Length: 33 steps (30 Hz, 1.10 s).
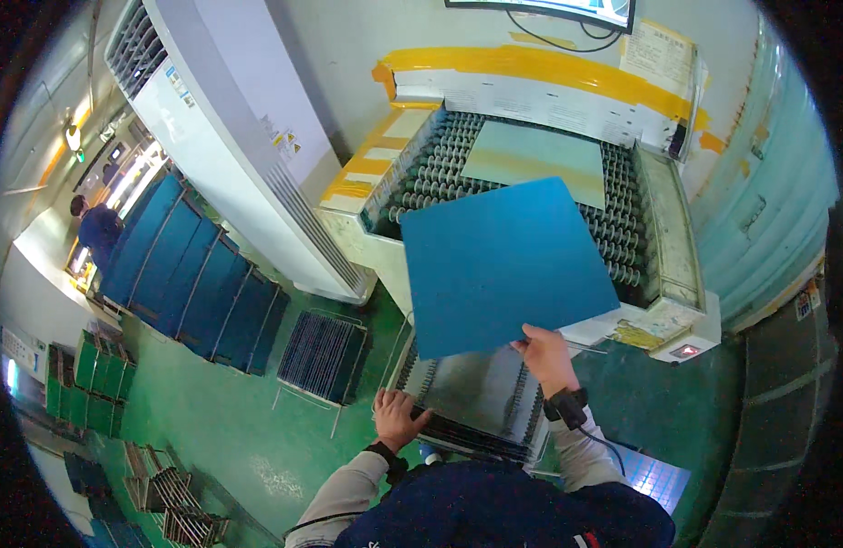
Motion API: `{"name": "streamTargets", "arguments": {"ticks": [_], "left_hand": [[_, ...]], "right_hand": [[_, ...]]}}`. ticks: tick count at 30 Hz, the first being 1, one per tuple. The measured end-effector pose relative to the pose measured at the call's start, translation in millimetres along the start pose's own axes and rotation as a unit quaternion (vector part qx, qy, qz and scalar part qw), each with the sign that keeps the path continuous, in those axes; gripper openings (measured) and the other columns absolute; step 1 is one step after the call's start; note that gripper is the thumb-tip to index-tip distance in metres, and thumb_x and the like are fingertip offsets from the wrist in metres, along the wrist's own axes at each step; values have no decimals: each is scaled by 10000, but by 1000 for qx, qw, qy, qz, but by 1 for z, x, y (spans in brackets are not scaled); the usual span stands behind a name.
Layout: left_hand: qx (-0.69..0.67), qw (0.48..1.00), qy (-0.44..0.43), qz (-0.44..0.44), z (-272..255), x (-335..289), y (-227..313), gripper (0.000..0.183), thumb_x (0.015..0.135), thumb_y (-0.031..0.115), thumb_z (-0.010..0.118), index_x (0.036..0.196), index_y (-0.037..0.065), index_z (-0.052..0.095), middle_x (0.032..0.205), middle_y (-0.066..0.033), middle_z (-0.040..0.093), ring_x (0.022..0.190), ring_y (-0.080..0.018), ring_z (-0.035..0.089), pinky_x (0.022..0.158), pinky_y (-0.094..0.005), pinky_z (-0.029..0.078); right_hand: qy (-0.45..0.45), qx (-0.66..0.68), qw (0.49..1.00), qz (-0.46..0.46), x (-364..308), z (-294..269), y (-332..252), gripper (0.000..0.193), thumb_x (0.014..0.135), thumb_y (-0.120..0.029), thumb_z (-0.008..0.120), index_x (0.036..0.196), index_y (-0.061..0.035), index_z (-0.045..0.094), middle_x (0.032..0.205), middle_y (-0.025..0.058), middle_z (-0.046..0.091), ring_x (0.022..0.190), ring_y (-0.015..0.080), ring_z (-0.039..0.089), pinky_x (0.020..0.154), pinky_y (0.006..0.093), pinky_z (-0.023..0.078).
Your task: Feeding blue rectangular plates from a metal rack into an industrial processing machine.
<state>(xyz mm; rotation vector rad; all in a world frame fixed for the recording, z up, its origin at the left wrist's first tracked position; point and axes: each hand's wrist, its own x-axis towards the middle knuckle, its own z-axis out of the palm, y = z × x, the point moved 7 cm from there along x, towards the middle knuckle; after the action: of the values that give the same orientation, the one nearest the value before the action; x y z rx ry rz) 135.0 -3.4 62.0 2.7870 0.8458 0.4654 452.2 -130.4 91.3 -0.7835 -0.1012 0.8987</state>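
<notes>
A flat blue panel point(508, 265) is tilted up in front of me, with my right hand point(547, 358) closed on its near edge, thumb on top. Beneath it stands a rack point(536, 429) with ridged sides, holding several thin upright sheets on my side. My left hand point(398, 420) grips the rack's near left side, fingers curled over and thumb pointing right. Beyond the blue panel, a pale greenish panel point(535, 157) lies flat on the roller conveyor point(444, 164). The blue panel's far edge overlaps the view of the rollers and the pale panel.
A tall white air conditioner point(248, 173) stands left of the conveyor. Further left are a wire rack of dark panels point(323, 354), large blue panels on a frame point(188, 274), green racks point(91, 379) and a person point(99, 228). A lit blue sheet point(654, 479) lies low at right.
</notes>
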Motion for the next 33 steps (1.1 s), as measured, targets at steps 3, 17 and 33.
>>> {"name": "streamTargets", "arguments": {"ticks": [3, 17, 33], "left_hand": [[0, 1000, -1, -13, 0, -1, 1, 482, 813, 535, 707, 944, 72, 703, 1041, -90, 656, 1126, -313, 547, 1112, -539, 305], [0, 1000, -4, -12, -5, 1, 4, 481, 817, 534, 707, 965, 76, 723, 1038, -85, 657, 1114, -304, 554, 1116, -527, 307], [-9, 1000, 9, 2, -5, 1, 5, 498, 816, 529, 722, 1041, 84, 705, 1132, -58, 657, 1183, -283, 539, 1126, -523, 297]], "right_hand": [[46, 92, 993, 49, 8, -3, 19, 63, 887, -30, 697, 930, -9, 656, 945, 102, 662, 910, 235, 641, 902, 463, 563], [70, 114, 990, 46, 33, 29, 20, 148, 952, -110, 667, 982, 13, 591, 916, 120, 625, 870, 254, 656, 826, 414, 587], [1, -25, 997, 70, 69, 45, 16, 203, 1000, -230, 607, 1065, -38, 603, 1013, 153, 706, 821, 219, 663, 734, 372, 553]]}}
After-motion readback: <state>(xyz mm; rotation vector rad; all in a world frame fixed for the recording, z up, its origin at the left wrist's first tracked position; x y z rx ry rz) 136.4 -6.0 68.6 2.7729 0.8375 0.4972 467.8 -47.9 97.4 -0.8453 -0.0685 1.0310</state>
